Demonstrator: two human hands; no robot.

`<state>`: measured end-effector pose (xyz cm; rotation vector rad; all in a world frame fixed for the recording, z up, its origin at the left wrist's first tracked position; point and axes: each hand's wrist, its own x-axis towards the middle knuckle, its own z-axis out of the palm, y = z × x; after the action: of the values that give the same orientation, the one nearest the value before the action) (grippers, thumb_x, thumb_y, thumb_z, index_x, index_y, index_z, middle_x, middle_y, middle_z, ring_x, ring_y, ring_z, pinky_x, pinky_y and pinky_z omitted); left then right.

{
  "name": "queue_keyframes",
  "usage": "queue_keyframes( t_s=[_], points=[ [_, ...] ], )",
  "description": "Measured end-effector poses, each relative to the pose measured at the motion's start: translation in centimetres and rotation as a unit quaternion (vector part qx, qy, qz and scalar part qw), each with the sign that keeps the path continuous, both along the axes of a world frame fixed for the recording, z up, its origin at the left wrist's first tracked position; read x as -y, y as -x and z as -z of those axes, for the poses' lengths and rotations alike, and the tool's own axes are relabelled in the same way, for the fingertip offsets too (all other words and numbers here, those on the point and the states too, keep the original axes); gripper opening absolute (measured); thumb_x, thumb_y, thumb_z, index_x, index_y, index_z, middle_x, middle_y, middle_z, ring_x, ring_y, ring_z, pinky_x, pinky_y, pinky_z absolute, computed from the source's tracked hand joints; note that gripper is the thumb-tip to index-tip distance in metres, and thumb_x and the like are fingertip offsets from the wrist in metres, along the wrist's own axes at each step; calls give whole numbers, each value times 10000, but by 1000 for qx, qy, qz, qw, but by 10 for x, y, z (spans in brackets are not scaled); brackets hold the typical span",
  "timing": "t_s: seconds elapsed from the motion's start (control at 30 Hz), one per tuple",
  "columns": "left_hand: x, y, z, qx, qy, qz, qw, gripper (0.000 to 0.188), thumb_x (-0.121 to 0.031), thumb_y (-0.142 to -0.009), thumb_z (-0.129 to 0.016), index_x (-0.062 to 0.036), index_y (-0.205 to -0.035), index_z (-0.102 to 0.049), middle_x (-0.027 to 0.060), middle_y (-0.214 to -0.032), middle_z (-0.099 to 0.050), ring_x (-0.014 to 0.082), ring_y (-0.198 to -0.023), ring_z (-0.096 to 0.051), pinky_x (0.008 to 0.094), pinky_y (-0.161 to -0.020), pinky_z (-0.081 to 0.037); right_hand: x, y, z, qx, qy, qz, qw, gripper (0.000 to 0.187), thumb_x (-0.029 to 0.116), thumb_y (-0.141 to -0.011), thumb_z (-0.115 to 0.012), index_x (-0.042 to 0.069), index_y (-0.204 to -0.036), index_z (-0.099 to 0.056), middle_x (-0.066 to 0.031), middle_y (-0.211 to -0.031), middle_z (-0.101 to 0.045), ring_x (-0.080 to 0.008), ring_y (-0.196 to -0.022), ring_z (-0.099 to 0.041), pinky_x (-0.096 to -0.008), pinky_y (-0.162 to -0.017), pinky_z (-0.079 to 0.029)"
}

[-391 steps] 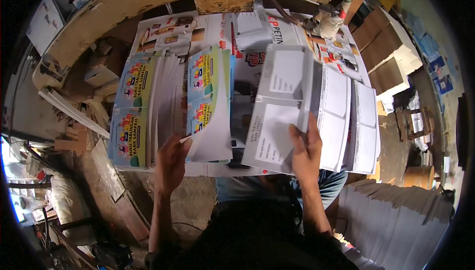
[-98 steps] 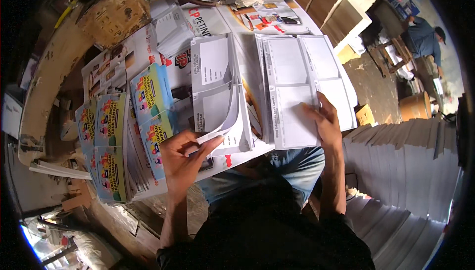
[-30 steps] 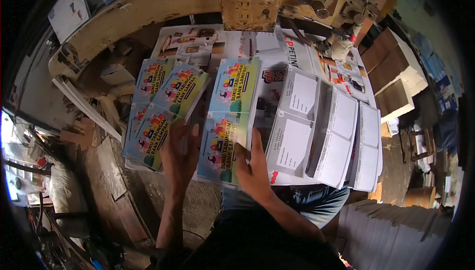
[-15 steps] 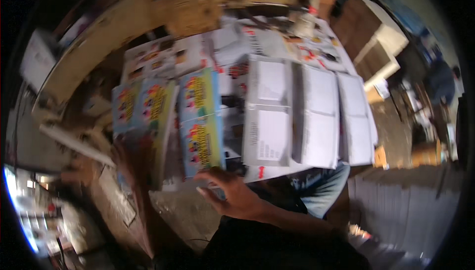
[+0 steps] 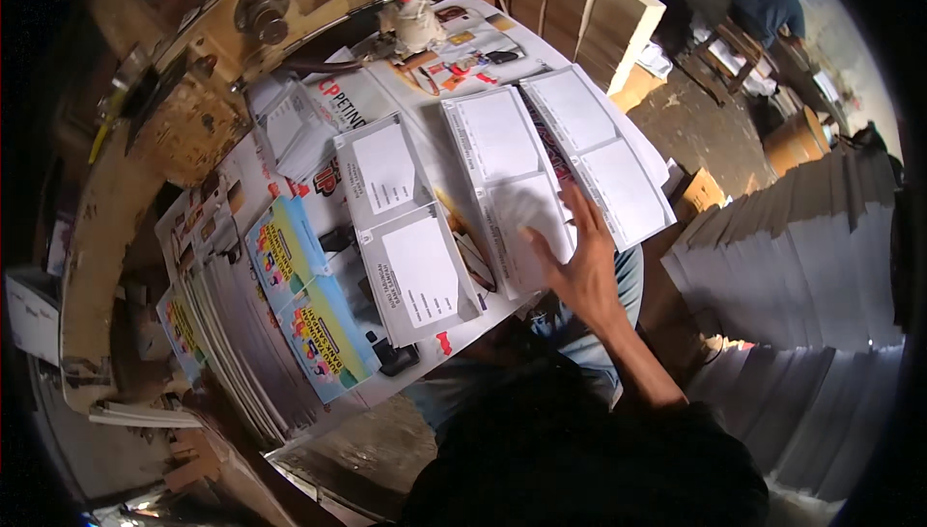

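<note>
My right hand (image 5: 584, 271), fingers spread, hovers at the near end of the middle pile of white and grey printed covers (image 5: 507, 180); whether it touches them I cannot tell. To its right lies another pile of white covers (image 5: 618, 180), and to its left a third white and grey pile (image 5: 410, 247). Further left are blue and yellow covers (image 5: 314, 305) beside a fanned row of booklets (image 5: 241, 334) seen edge-on. At the lower left, my left hand (image 5: 214, 416) is a dark shape near those booklets, its fingers hidden in shadow.
A tan machine (image 5: 266, 20) with a round knob stands along the far left edge. Near it is a wrapped cone (image 5: 415, 20) with a red tip. Tall paper stacks (image 5: 792, 247) rise on the right. Another person (image 5: 763, 1) sits bent over at the far right.
My view has swung round, so the table appears tilted and further left. My right hand has moved from the blue and yellow covers to the white ones. My left arm has sunk into shadow.
</note>
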<state>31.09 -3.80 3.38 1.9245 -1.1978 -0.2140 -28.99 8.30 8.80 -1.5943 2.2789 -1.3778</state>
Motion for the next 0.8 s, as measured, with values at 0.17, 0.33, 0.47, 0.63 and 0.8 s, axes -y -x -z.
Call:
queue_keyframes(
  t_s=[0.17,0.33,0.47,0.63,0.8],
  points=[
    [4,-1,0,217,56,-38,974,870,-505,-835,-695,54,-1374,-303,297,-1136,-509,413,-1012,-528,514,-841,-421,-9,25,32,-8,-52,16,998,609,97,-804,-720,-142,-1279,-422,-289,-1123,-559,-438,-1054,-542,-461,-915,-456],
    [-7,59,-58,405,27,-51,912,906,-519,-832,-669,-38,-1473,-247,287,-1409,-379,398,-1246,-479,498,-1022,-445,-11,30,12,59,-39,52,996,388,-2,-793,-679,-92,-1138,-526,-206,-919,-662,-379,-1005,-587,-431,-845,-492],
    [-22,216,-110,316,204,138,916,521,-314,-864,-695,-20,-1258,-521,200,-1195,-572,360,-1096,-566,481,-920,-456,-13,34,-5,122,1,32,992,323,1,-849,-654,-22,-1140,-515,-164,-900,-674,-260,-869,-650,-341,-722,-514],
    [-52,379,-107,81,99,452,883,444,-175,-871,-677,26,-1237,-526,193,-1159,-605,276,-1061,-609,398,-930,-479,-21,33,-31,399,-23,-31,916,250,10,-915,-596,-28,-1147,-510,-128,-960,-669,-153,-908,-636,-285,-747,-503],
    [-72,467,-98,-306,-104,519,791,821,-271,-906,-659,41,-1475,-156,296,-1364,-398,360,-1249,-444,430,-1038,-383,-37,13,-49,372,44,-144,916,324,24,-903,-638,-61,-1206,-558,-136,-1029,-684,-162,-1015,-633,-284,-860,-516]
  ],
)
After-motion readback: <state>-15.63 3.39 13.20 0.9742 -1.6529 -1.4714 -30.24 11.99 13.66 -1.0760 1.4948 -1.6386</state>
